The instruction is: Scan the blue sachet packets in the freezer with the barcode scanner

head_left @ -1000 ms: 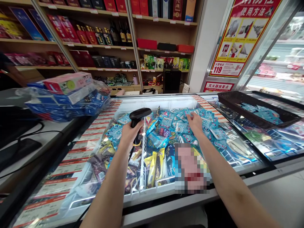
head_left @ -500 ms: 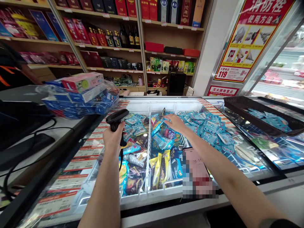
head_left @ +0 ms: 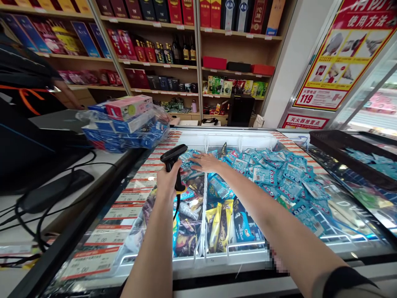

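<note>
My left hand (head_left: 167,178) is wrapped round the handle of a black barcode scanner (head_left: 174,154), held upright over the freezer's left side. My right hand (head_left: 204,162) reaches to the left, fingers stretched out over some small blue packets (head_left: 187,156) just beyond the scanner. It appears to touch them; what lies under the palm is hidden. A large heap of similar blue packets (head_left: 266,167) spreads to the right of my right hand. Below my hands, a white wire divider (head_left: 204,211) parts the wrapped ice creams, among them yellow packs (head_left: 225,219).
A plastic-wrapped stack of boxes (head_left: 124,124) stands at the left, near cables (head_left: 46,207). At the right a dark tray (head_left: 335,142) holds more blue packets. A phone (head_left: 281,263) is partly hidden under my right forearm. A person (head_left: 27,78) stands at the far left.
My right hand has moved left from the middle compartment to the blue packets by the scanner. The blue heap now reaches across the middle. The view has shifted left.
</note>
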A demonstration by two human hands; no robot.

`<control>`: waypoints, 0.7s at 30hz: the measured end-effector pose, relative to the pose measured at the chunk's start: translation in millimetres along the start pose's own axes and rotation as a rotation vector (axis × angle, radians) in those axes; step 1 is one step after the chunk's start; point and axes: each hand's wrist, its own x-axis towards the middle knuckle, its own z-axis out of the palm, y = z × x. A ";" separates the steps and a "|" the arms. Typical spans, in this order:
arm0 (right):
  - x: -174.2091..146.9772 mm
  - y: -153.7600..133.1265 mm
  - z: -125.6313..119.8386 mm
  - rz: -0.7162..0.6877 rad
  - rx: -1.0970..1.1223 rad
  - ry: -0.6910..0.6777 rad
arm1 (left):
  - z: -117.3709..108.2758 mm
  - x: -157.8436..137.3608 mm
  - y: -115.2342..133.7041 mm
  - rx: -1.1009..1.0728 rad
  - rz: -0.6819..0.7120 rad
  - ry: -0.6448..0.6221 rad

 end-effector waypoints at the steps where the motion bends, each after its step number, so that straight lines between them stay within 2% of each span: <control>1: -3.1 0.7 0.0 -0.013 -0.021 0.001 | 2.4 -0.8 -0.1 -0.021 -0.008 -0.015; 6: -46.6 11.1 -5.6 -0.006 -0.092 0.072 | 21.3 -9.8 -5.3 -0.087 -0.059 -0.120; 13: -124.8 34.0 -24.1 0.093 -0.111 0.144 | 47.7 -30.6 -12.9 -0.117 -0.138 -0.420; 17: -138.3 43.2 -31.2 0.162 -0.088 0.146 | 54.2 -39.3 -11.6 -0.124 -0.158 -0.510; 21: -128.7 47.4 -27.5 0.339 -0.013 0.201 | 57.0 -44.2 -9.3 -0.085 -0.148 -0.544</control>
